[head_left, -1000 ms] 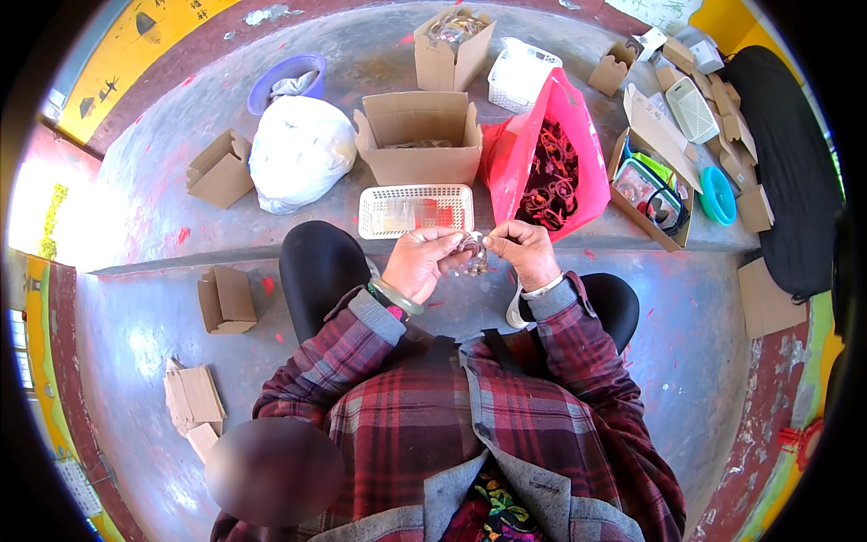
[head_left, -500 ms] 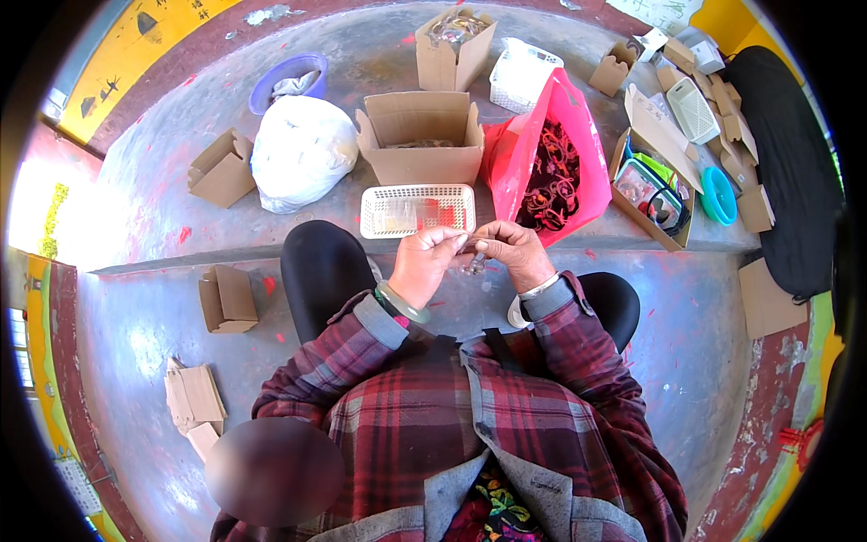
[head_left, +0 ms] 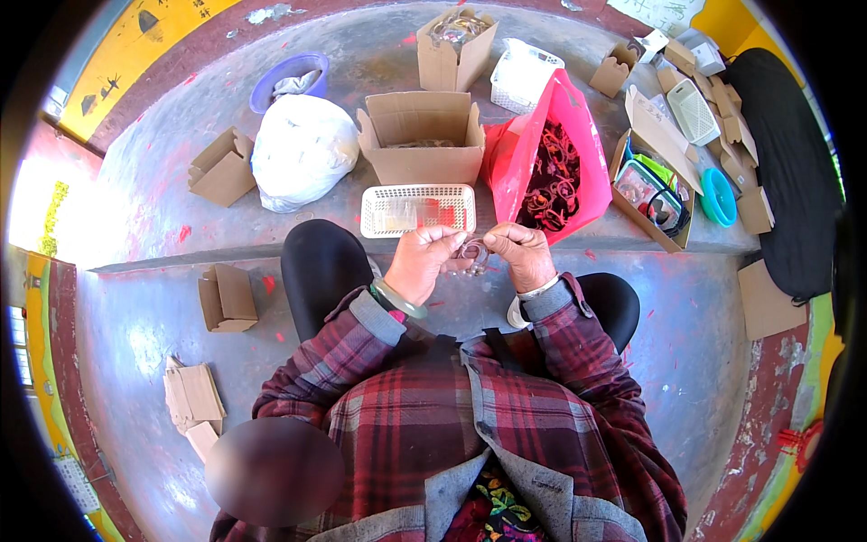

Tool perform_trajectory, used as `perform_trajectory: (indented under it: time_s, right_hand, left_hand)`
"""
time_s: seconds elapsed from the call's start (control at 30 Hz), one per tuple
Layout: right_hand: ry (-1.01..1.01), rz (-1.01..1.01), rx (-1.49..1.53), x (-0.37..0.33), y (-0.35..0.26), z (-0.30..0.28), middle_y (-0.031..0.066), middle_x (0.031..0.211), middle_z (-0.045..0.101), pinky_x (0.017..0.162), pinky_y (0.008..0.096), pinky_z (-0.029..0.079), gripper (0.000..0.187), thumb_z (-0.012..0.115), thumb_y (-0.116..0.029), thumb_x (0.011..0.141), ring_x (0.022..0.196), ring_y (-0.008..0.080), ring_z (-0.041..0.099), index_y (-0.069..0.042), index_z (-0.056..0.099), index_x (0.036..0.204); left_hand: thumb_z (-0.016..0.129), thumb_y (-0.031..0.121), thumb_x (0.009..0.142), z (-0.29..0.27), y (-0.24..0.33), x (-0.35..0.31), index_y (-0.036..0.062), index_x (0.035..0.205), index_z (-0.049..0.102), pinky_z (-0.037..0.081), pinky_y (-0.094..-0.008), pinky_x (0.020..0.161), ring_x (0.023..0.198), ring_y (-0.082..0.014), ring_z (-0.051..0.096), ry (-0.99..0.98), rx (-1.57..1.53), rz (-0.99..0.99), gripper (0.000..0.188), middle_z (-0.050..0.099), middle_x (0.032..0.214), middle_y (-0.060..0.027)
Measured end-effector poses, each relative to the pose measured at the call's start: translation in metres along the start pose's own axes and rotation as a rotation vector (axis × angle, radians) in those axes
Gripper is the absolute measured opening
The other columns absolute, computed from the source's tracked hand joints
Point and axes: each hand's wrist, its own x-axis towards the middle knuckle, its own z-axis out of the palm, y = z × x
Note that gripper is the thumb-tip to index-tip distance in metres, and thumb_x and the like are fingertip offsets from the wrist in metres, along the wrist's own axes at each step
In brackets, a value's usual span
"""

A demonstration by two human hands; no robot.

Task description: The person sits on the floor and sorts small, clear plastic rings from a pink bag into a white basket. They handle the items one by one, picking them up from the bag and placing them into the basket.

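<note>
Between my hands hangs a thin, pale brownish looped band [head_left: 475, 250] with small shiny beads, like a hair tie. My left hand [head_left: 418, 264] pinches its left side between thumb and fingertips, and my right hand [head_left: 526, 256] pinches at its upper right. Just beyond them lies a cream plastic basket [head_left: 367, 213] holding clear packaging and something red. To the right of the basket an open pink-red plastic bag [head_left: 591, 183] is filled with many dark reddish loops [head_left: 553, 173]. An open cardboard box [head_left: 423, 165] stands behind the basket.
A stuffed white bag [head_left: 304, 154], a purple basin [head_left: 261, 92] and cardboard boxes [head_left: 222, 169] stand on the raised step to the left. Right of the red bag are an opened carton [head_left: 664, 237] and a teal bowl [head_left: 718, 196]. Flattened cardboard [head_left: 194, 397] lies at lower left.
My right hand has moved slightly right, away from the left, and the band's loop now shows more openly between them. The surrounding things look the same.
</note>
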Motion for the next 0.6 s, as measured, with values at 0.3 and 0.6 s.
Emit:
perform_trajectory:
  time_s: [0.3,0.6]
  right_hand:
    - [0.02,-0.031,-0.043,0.003,0.014,-0.009,0.0025,0.073,0.06,0.064,0.0215,0.042,0.01,0.063,-0.009,0.079,0.068,0.0081,0.052,0.001,0.065,0.081]
    - [-0.002,-0.095,-0.159,0.002,0.014,-0.004,0.0018,0.072,0.058,0.063,0.0211,0.041,0.008,0.063,-0.007,0.079,0.069,0.0071,0.052,0.001,0.065,0.081]
  left_hand:
    - [0.052,0.015,0.088,0.002,0.008,-0.001,-0.002,0.104,0.056,0.051,-0.0256,0.066,0.082,-0.0165,0.061,-0.023,-0.019,-0.05,0.024,0.061,0.095,-0.0106]
    - [0.058,0.02,0.085,-0.001,-0.001,0.004,-0.0017,0.092,0.062,0.049,-0.0225,0.051,0.066,-0.0095,0.058,-0.043,0.391,0.054,0.023,0.061,0.077,-0.0048]
